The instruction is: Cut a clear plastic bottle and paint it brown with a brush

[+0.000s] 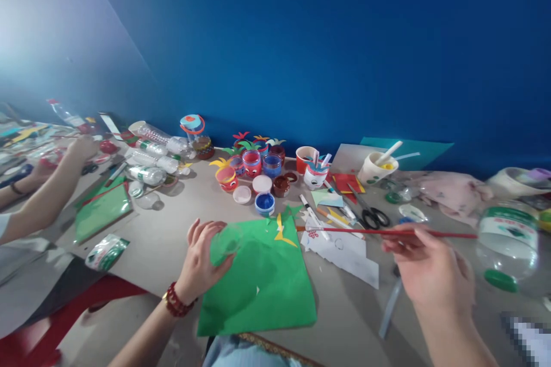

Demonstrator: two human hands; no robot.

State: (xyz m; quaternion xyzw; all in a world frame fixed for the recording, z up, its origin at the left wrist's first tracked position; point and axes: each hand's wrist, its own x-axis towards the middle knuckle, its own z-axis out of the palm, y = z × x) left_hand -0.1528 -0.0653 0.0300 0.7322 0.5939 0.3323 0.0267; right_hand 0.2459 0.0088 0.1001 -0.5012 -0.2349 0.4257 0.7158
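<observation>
My left hand (202,264) is closed around a clear plastic cup (227,241), which looks like a cut bottle bottom, above the green sheet (267,292). Between the fingers of my right hand (434,275) is a long red paintbrush (357,231). Its bristle end points left, over yellow paper scraps (282,235) at the sheet's upper right corner. Beyond the sheet stands an open pot of blue paint (264,203), beside a dark red paint pot (281,184) and white lids. Painted cups with paper leaves, among them a red one (252,164), stand behind the pots.
Black scissors (375,218), markers and white paper (344,255) lie right of the sheet. A large clear bottle (508,246) is at the far right. Plastic bottles (148,175) lie at the left, near another person's arms (51,195). A blue wall (301,51) rises behind.
</observation>
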